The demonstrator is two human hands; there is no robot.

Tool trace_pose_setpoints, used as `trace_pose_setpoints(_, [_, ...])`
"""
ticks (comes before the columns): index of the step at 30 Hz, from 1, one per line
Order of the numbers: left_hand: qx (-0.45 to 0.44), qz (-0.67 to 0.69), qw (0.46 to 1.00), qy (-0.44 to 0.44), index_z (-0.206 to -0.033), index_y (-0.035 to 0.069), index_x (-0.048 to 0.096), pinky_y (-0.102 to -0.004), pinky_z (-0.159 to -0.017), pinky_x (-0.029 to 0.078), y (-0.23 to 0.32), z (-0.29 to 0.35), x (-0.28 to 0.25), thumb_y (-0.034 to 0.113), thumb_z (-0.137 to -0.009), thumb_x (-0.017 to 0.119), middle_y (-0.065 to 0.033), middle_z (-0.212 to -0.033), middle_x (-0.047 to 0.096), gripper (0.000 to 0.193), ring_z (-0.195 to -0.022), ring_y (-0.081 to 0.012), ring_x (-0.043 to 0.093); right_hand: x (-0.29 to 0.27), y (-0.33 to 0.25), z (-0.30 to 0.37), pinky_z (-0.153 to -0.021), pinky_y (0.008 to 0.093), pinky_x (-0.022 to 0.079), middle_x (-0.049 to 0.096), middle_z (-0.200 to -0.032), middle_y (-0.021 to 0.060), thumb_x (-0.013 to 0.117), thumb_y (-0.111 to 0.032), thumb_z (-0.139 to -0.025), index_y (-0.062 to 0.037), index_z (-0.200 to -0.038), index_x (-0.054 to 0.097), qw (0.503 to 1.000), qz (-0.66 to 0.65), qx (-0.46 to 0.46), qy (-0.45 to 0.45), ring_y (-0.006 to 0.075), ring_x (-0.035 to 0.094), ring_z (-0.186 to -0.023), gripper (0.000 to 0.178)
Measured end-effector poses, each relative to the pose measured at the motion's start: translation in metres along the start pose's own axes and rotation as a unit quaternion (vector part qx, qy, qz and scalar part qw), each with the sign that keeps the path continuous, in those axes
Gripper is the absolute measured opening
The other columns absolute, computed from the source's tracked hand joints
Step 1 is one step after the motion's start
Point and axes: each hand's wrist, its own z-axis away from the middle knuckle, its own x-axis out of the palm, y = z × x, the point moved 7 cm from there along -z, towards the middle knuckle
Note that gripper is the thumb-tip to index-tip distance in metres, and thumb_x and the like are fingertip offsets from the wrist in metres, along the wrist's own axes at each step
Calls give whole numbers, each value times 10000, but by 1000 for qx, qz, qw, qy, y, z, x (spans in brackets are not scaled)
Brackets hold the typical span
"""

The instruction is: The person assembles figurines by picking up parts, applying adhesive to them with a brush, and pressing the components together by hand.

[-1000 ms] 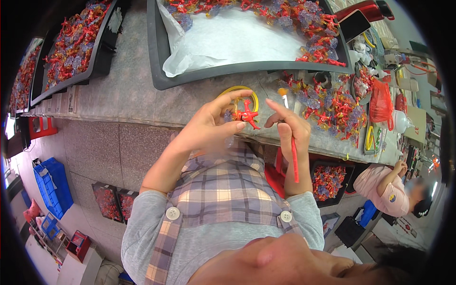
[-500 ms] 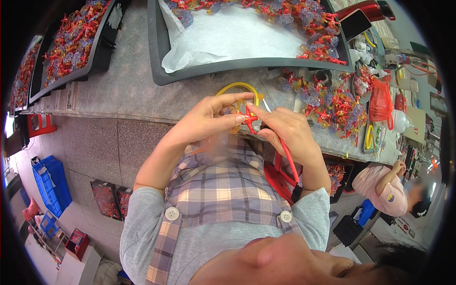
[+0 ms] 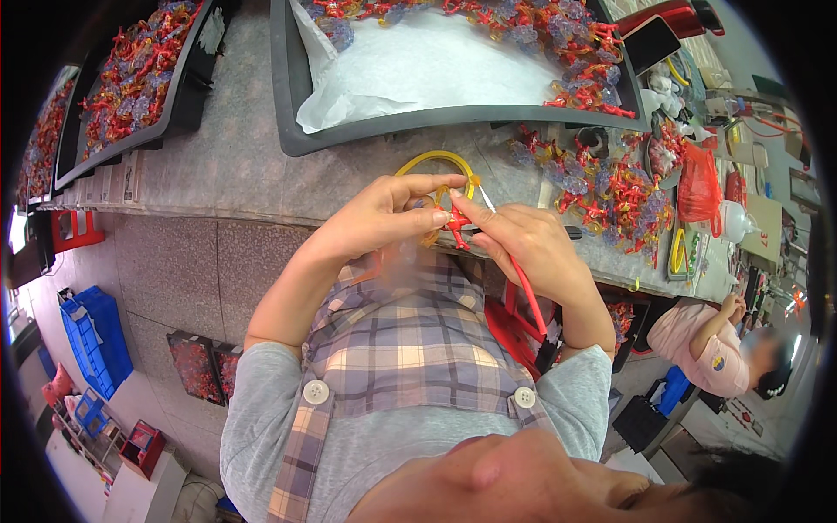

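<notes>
My left hand (image 3: 392,213) pinches a small red plastic figure (image 3: 457,228) between thumb and fingers. My right hand (image 3: 534,242) is close against it, fingertips almost at the figure. A slim red stick (image 3: 528,301) runs from under the right palm toward my lap; its working end is hidden by the fingers. Behind my fingertips, a yellow hoop (image 3: 436,158) lies on the bench. A thin white rod with an orange tip (image 3: 486,196) shows beyond the right fingers. A dark rod end (image 3: 573,233) pokes out beside the right hand.
A black tray (image 3: 392,131) lined with white sheet holds red, yellow and violet pieces. More pieces (image 3: 602,187) are heaped on the bench at right, near a red bag (image 3: 700,187). Another filled tray (image 3: 161,131) stands far left. A person (image 3: 711,344) sits at right.
My right hand has shifted slightly, and the dark rod end beside it shows more. The red figure has turned a little in my left fingers.
</notes>
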Motion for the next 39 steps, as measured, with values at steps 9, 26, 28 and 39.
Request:
trace_pose_setpoints(9, [-19, 39, 999, 8, -1285, -31, 430, -249, -796, 430, -1, 0, 1, 240, -840, 603, -83, -970, 616, 549, -897, -106, 547, -6, -10, 1, -522, 321, 441, 474, -606, 28, 632, -149, -765, -112, -1174, 571, 986, 138, -58, 77, 195, 523, -569, 415])
trace_pose_setpoints(26, [-9, 46, 999, 3, -1286, -31, 427, -248, -774, 443, -6, -3, -1, 227, -842, 591, -94, -1001, 612, 539, -889, -103, 553, 0, -5, 3, -495, 352, 405, 485, -576, 74, 593, -111, -799, -79, -1211, 542, 994, 75, -23, 72, 226, 497, -529, 417])
trace_pose_setpoints(28, [-4, 52, 999, 5, -1285, -30, 429, -245, -763, 444, -8, -4, -2, 231, -840, 592, -89, -995, 610, 542, -876, -100, 551, -2, -5, 3, -487, 347, 401, 475, -570, 71, 592, -109, -800, -78, -1211, 543, 992, 79, -34, 91, 222, 488, -521, 415])
trace_pose_setpoints(39, [-2, 58, 998, -1, -1290, -50, 411, -237, -732, 439, -5, -4, -1, 226, -842, 588, -76, -972, 602, 555, -827, -89, 535, 4, 5, 4, -542, 350, 439, 535, -612, 98, 590, -97, -806, -50, -1218, 524, 997, -34, -2, 74, 248, 549, -573, 421])
